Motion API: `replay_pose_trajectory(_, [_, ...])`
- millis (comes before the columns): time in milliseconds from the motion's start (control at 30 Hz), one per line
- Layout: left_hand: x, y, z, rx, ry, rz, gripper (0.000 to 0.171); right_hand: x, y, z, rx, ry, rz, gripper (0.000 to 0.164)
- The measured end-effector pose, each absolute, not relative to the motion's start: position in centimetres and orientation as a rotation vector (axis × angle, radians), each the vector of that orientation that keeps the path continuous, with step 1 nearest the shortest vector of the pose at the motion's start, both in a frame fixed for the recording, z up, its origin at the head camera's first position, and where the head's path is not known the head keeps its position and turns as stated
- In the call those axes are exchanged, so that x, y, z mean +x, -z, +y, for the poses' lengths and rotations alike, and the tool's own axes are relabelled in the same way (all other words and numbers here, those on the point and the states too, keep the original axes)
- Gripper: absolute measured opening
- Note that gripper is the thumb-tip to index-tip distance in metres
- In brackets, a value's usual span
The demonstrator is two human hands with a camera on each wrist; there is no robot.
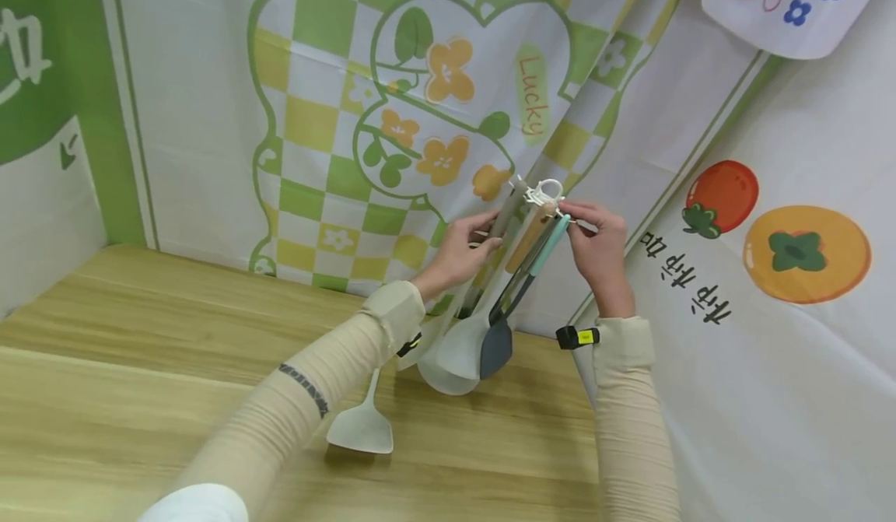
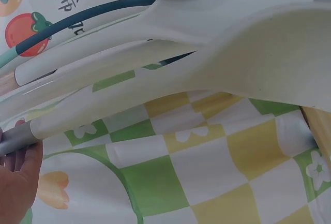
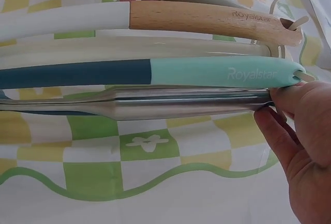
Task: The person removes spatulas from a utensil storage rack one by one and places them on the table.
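Note:
Several kitchen utensils hang in a cluster from a white hook rack [image 1: 546, 192] with a ring on top. My left hand [image 1: 458, 253] grips the grey handle [image 2: 21, 138] of a cream-coloured utensil with a broad head [image 2: 274, 61]. At the rack's other side my right hand [image 1: 600, 243] pinches the end of a steel handle [image 3: 191, 102] between thumb and fingers. Between the hands hang a utensil with a wooden handle [image 3: 212, 22] and a dark blue turner [image 1: 495, 348] with a mint-green handle [image 3: 222, 72]. The steel-handled utensil's head is hidden.
A pale turner [image 1: 361, 429] shows over the wooden tabletop [image 1: 175, 405], its handle partly hidden behind my left sleeve. Behind the rack hangs a green and yellow checked cloth [image 1: 322, 110]. A white sheet with printed fruit [image 1: 805, 253] covers the right side.

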State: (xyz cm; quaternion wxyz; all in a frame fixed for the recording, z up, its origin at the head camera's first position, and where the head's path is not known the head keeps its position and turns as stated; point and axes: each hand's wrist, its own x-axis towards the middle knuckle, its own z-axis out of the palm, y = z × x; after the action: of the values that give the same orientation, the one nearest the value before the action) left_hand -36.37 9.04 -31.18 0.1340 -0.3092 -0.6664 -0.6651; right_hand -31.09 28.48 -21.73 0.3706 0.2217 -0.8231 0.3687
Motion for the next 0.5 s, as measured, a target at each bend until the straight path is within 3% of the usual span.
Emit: replay_pose_trajectory(500, [-36.43, 30.37, 8.61, -0.892, 1.916, -1.936, 0.050, -31.01, 21.66, 28.96, 0.572, -0.948, -2.125, 0.022])
